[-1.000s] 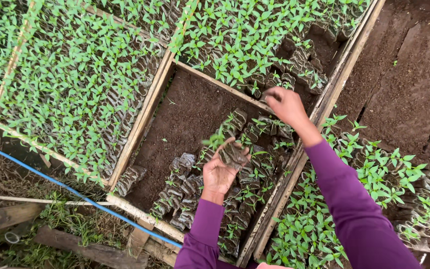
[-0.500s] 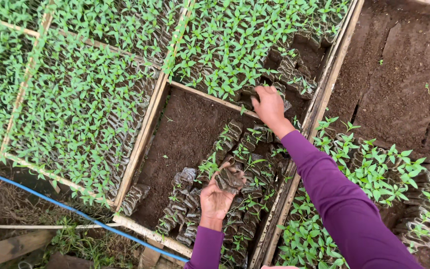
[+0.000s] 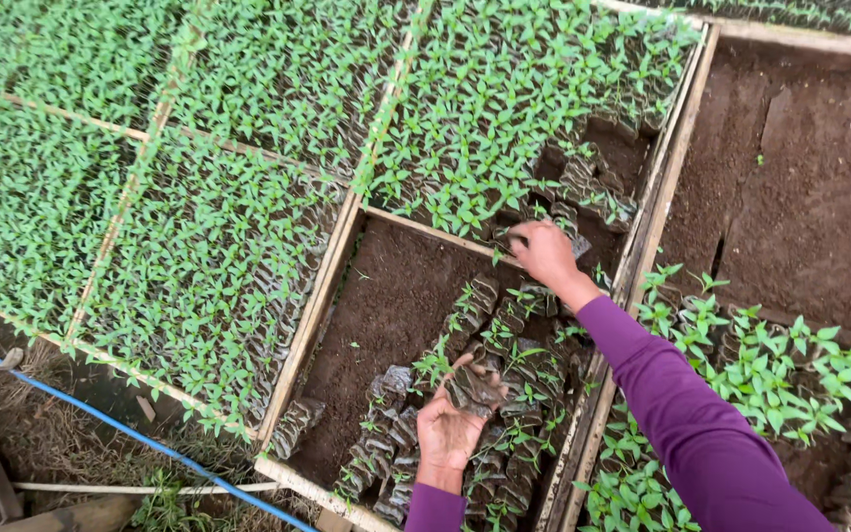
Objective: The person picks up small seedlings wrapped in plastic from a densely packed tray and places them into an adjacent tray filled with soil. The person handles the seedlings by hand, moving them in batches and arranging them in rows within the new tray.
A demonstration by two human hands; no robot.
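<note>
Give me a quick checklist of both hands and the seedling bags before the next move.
1. Left hand holds a seedling bag: ok.
2. Right hand reaches the seedling bags by the wooden divider: ok.
3. Right hand's grip closed on a bag: cannot tell, fingers hidden.
4. Bare soil free in the near compartment: ok.
5. Bags in the near rows upright: cannot tell, several look slumped.
</note>
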